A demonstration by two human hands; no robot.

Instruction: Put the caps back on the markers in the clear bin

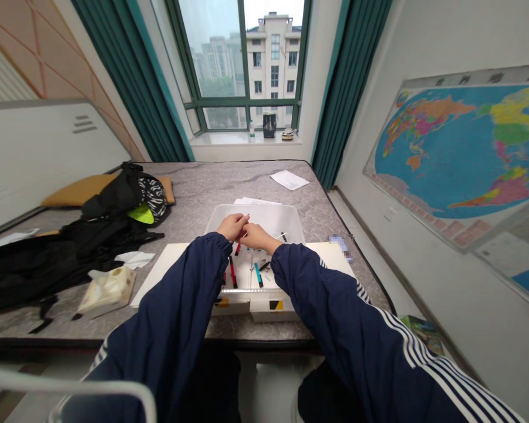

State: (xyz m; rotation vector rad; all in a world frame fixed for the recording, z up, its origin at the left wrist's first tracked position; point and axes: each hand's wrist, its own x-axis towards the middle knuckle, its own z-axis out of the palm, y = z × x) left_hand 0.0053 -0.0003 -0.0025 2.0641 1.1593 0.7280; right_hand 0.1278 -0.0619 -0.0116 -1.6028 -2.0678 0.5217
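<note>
Two bare hands meet above a clear plastic bin [286, 216] near the middle of the bed's front half, both wrists in navy sleeves. The left hand [232, 227] has its fingers curled in; the right hand [259, 237] comes across to touch it, fingers bent as well. Whether either grip pinches some small piece I cannot tell, since the knuckles cover the fingertips.

Below the hands, towards the bed's front edge, lie a long red-and-black pen [233, 272] and, to its right, a teal-and-black pen [258, 275]. A short red piece [238, 249] is just under the left hand. Small dark parts [265, 265] sit beside the teal pen, and thin white sticks [282, 237] lie beyond the right wrist. Two white boxes with yellow-and-black labels, a left box [231, 307] and a right box [273, 309], stand side by side at the bin's near side, close to the bed's front edge.

A pale board [162, 267] shows left of the bin. Farther left are a tissue pack [114, 291] and a black bag [110, 197]. One white sheet [289, 180] lies near the bed's far right corner.
</note>
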